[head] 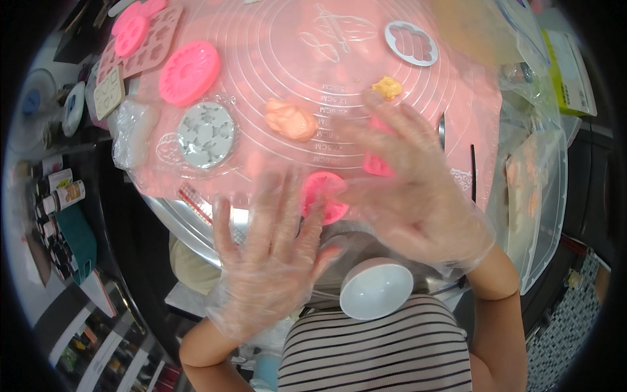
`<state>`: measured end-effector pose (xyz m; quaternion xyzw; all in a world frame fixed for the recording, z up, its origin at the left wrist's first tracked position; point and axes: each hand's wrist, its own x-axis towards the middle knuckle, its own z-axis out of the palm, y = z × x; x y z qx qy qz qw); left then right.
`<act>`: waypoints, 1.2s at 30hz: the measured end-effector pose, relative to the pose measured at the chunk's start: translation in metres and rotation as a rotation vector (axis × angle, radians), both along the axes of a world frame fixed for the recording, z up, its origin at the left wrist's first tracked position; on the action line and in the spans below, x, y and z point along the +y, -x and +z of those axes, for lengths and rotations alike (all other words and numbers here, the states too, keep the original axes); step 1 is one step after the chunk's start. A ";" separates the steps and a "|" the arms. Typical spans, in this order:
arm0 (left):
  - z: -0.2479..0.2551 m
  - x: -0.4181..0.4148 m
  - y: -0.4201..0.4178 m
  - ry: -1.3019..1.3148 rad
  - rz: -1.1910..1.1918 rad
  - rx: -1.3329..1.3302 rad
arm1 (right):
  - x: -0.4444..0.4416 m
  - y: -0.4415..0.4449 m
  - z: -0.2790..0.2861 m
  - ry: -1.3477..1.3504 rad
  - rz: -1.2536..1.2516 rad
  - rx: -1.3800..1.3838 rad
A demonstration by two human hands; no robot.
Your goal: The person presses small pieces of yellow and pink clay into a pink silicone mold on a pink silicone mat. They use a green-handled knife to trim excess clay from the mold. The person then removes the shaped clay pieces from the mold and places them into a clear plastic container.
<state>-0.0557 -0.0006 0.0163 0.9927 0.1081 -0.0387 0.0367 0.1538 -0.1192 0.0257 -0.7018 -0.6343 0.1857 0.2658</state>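
Observation:
My left hand (267,259), in a clear plastic glove, is held flat with fingers apart; its index fingertip overlaps a small round pink silicone mold (324,186) at the mat's near edge. My right hand (416,196), gloved the same way, hovers with spread fingers, its thumb close to that mold's right side. Partly hidden beneath the right fingers is another pink mold (378,164). A lump of peach-coloured dough (292,120) lies between the hands, farther off. Past the right fingertips sits a small yellow dough piece (388,88). Neither hand grips anything.
The pink silicone mat (274,59) carries a grey round mold (206,134), a large pink mold (190,72) and a white cutter (410,43). A thin black stick (473,171) lies right. A white bowl (377,289) is close to my body. Bottles (63,196) stand left.

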 end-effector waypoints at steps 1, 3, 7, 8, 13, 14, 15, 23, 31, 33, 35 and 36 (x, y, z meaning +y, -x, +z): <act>0.001 -0.001 -0.001 -0.012 -0.005 0.018 | -0.002 -0.004 0.001 -0.012 -0.024 0.045; 0.006 -0.002 -0.004 -0.035 -0.021 0.054 | -0.011 -0.013 -0.004 -0.060 -0.084 0.081; 0.008 -0.002 -0.008 0.006 0.006 0.058 | -0.011 -0.002 0.001 0.028 -0.100 0.075; 0.006 0.000 -0.006 0.032 0.021 0.030 | -0.010 0.004 0.002 0.053 -0.085 0.054; 0.000 -0.004 0.001 0.039 0.055 -0.063 | -0.006 0.018 -0.009 0.085 -0.001 0.003; 0.000 -0.004 0.001 0.036 0.055 -0.064 | -0.006 0.018 -0.009 0.083 -0.001 -0.020; -0.001 -0.004 0.001 0.030 0.057 -0.065 | -0.005 0.019 -0.008 0.078 0.003 -0.042; -0.006 0.005 0.011 0.051 0.064 -0.124 | 0.003 0.015 0.002 0.103 0.085 -0.212; -0.007 0.009 0.014 -0.010 -0.016 -0.096 | -0.007 0.000 0.001 0.150 -0.037 -0.001; -0.008 0.008 0.012 -0.031 -0.047 -0.092 | -0.004 0.007 -0.002 0.090 -0.012 -0.035; -0.006 0.008 0.008 -0.017 -0.055 -0.079 | -0.002 0.011 -0.004 0.056 0.009 -0.053; -0.004 0.009 0.007 -0.012 -0.054 -0.071 | 0.001 0.011 -0.005 0.048 0.021 -0.051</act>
